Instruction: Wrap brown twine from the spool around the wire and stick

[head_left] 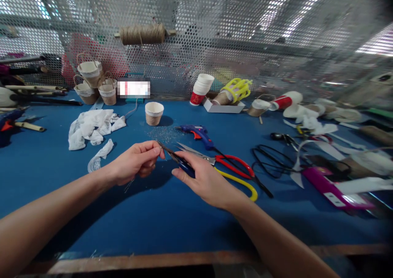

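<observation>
In my right hand (204, 179) are pliers with dark blue handles (186, 166), their jaws pointing up and left. My left hand (139, 161) is closed in a pinch right at the jaw tips. Thin wire strands (129, 185) stick out below its fingers. Just beyond the hands, a small cup wrapped in burlap with a white lace rim (154, 114) stands upright. A blue glue gun (198, 134) lies behind the pliers. Beneath and beside my right hand rest large scissors (235, 166) with one red and one yellow handle.
Crumpled white lace (90, 128) lies at left, below several stacked handled cups (90, 75). White paper cups (202, 89) stand at the back beside a white box (224, 106). A twine spool (143, 34) hangs on the mesh wall. Black cable (272, 163) and a purple tool (336, 188) lie right.
</observation>
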The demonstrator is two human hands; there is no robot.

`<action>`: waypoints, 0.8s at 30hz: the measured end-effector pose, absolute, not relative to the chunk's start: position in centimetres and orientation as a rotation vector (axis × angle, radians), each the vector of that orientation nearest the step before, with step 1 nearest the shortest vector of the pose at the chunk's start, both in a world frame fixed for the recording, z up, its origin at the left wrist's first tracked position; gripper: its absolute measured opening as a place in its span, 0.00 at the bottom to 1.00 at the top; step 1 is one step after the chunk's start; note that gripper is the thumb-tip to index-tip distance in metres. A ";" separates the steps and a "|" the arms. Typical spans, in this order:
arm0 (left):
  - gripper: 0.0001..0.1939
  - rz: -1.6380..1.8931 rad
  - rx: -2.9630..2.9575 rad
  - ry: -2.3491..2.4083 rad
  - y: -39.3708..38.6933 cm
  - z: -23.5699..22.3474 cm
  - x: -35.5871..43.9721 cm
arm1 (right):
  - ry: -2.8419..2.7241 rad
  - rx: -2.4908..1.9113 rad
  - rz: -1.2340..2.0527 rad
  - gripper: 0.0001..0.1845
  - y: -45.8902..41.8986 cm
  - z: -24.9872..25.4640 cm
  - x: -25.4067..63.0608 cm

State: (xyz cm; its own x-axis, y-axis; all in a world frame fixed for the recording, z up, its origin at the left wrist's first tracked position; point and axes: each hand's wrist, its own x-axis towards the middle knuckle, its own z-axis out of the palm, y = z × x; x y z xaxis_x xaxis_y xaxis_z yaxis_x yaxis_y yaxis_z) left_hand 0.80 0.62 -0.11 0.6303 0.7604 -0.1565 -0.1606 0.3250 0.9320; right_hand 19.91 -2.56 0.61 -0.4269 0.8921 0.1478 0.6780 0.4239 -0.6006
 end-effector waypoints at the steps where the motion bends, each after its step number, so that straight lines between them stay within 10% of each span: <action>1: 0.11 0.661 1.086 0.669 0.6 -0.1 0.8 | -2.233 -1.336 0.642 0.19 -2.6 0.6 19.9; 24: 0.08 0.566 0.971 0.554 0.8 0.0 0.1 | -2.265 -1.288 0.722 0.21 -2.4 1.5 20.1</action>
State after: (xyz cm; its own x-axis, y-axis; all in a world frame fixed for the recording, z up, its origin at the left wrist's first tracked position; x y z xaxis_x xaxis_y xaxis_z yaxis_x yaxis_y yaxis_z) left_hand 0.09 0.82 0.02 0.7251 0.6648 -0.1795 -0.1933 0.4467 0.8736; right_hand 20.15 -2.45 1.47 -0.4728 0.8739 0.1130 0.6475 0.4315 -0.6282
